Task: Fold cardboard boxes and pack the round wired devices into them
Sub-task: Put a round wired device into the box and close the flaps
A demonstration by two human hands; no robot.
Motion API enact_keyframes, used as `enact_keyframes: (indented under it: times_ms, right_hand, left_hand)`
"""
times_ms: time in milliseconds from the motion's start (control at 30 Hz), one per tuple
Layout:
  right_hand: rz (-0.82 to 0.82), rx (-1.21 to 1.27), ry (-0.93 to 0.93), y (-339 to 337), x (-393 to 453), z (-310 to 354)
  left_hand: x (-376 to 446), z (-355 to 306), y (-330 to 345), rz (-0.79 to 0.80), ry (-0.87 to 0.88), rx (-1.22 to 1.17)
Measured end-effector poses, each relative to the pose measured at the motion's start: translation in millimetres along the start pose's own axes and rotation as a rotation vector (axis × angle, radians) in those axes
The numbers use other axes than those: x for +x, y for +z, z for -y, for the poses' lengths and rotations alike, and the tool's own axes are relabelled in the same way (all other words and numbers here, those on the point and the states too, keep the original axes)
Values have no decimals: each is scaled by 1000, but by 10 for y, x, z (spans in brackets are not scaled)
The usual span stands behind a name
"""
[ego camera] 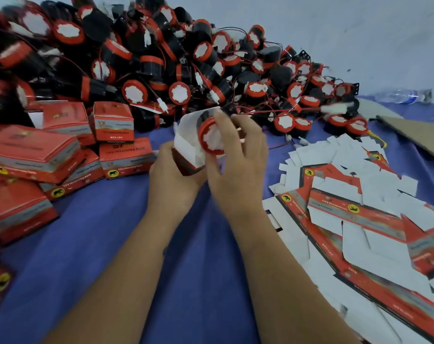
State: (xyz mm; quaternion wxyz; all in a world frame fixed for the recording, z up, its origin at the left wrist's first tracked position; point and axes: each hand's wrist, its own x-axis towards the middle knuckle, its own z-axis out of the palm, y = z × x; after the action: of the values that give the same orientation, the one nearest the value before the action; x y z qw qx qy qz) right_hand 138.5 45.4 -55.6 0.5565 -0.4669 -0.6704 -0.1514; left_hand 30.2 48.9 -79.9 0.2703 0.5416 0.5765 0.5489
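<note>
Stacking up at the far left are the finished boxes (62, 155), red and closed, lying on the blue-covered desk (111, 244). Just right of them the left hand (176, 175) curls around the lower part of an open box (186, 147), its white flaps standing up. The right hand (235, 155) grips a round device (209, 139) by its red rim, white face toward the camera, and holds it at the box's mouth, partly inside. Judging from this, the step in hand is packing: the box is folded and the device is going in. The next move likely calls for seating the device fully, tucking its wire (258, 112) in after it, and then closing the flaps. Behind the hands a large heap of unpacked devices (161, 58) runs across the desk, and at the right lie flat, unfolded box blanks (347, 207). How deep the device sits is hidden by the fingers and flaps; its wire is hard to follow among the tangle. Motion blur smears the box lettering, and the left stack is cut off by the frame edge.
</note>
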Motion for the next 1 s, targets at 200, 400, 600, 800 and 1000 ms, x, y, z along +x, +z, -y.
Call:
enact_keyframes:
  times_ms: [200, 400, 600, 800, 1000]
  right_hand:
    - [318, 89, 11, 49, -17, 49]
    - [469, -43, 54, 56, -65, 46]
    - [434, -57, 218, 109, -53, 41]
    - [504, -178, 207, 143, -81, 22]
    - [534, -131, 307, 235, -17, 31]
  left_hand:
    - [37, 8, -40, -45, -14, 72]
    - [39, 19, -53, -12, -19, 0]
    - [38, 23, -73, -1, -49, -46]
    - [43, 43, -61, 4, -44, -44]
    - [40, 26, -65, -4, -58, -33]
